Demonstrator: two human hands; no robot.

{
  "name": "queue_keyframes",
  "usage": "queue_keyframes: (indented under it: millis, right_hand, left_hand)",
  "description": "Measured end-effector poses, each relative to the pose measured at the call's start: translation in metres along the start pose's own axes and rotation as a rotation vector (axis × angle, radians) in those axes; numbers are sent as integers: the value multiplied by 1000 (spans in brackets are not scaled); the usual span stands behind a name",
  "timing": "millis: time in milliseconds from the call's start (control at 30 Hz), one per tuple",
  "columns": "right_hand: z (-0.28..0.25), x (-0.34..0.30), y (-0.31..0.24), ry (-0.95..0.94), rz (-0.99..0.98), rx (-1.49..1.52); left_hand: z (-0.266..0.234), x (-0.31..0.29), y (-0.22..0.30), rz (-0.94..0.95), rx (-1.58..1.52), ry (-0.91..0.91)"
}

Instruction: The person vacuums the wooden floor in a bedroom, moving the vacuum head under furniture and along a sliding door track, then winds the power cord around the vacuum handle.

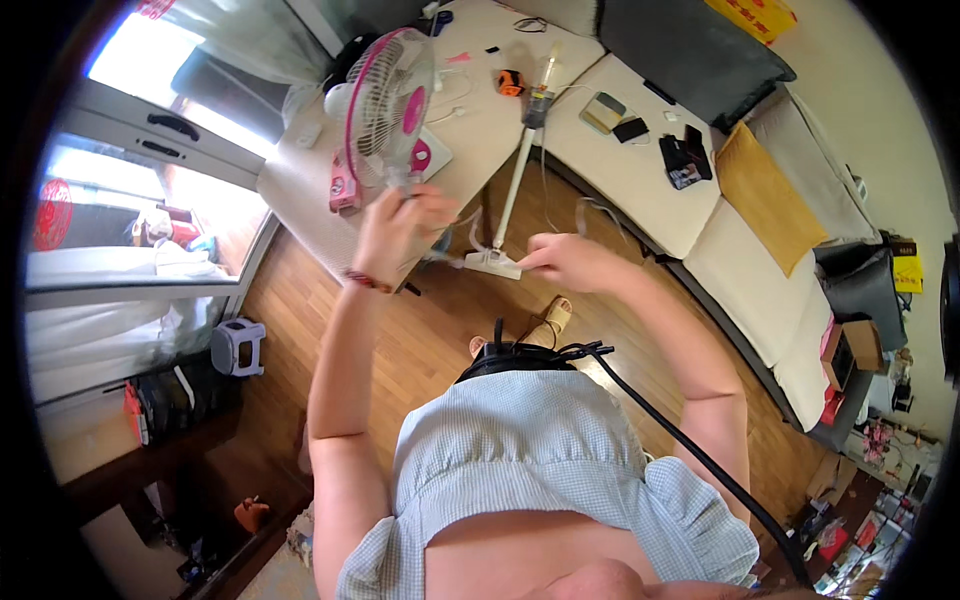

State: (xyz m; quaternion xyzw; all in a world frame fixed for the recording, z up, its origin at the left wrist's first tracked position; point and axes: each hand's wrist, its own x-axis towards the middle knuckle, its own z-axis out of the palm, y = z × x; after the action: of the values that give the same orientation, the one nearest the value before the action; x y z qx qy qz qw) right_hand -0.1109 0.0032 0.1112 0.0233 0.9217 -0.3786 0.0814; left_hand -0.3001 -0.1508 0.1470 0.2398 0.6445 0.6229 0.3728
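My left hand (400, 230) is raised in front of the fan (385, 110), near its neck. Its fingers are smeared by motion, so what they hold, if anything, cannot be made out. The fan has a pink-rimmed cage and a pink hub. My right hand (575, 262) is closed, thumb and forefinger together, level with the white floor head (492, 263) of a stick vacuum (515, 190). Whatever sits in that pinch is too small to name. The vacuum leans with its grey and clear body (541, 100) against the sofa. A pale bluish strip (440, 258) shows between my hands.
A cream corner sofa (640, 150) bears an orange-black tape measure (510, 83), a black pouch (685, 160) and a yellow cushion (765, 195). A pink box (344, 185) stands beside the fan. On the wooden floor (300, 300) is a grey stool (238, 347). A black cable (690, 445) crosses my front.
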Motion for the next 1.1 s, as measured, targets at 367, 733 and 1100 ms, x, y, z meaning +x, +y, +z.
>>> queue_keyframes:
  millis: [367,733,1100]
  right_hand:
    - [-17,-15,63,97,182,224]
    - [39,-104,319,-182,741,63]
    - [-35,-60,284,-145,968,-263]
  left_hand:
    - [79,38,-88,632,917,-606]
    - [-73,14,-59,-517,93,-17]
    - [-62,99,-121,-695,108,206]
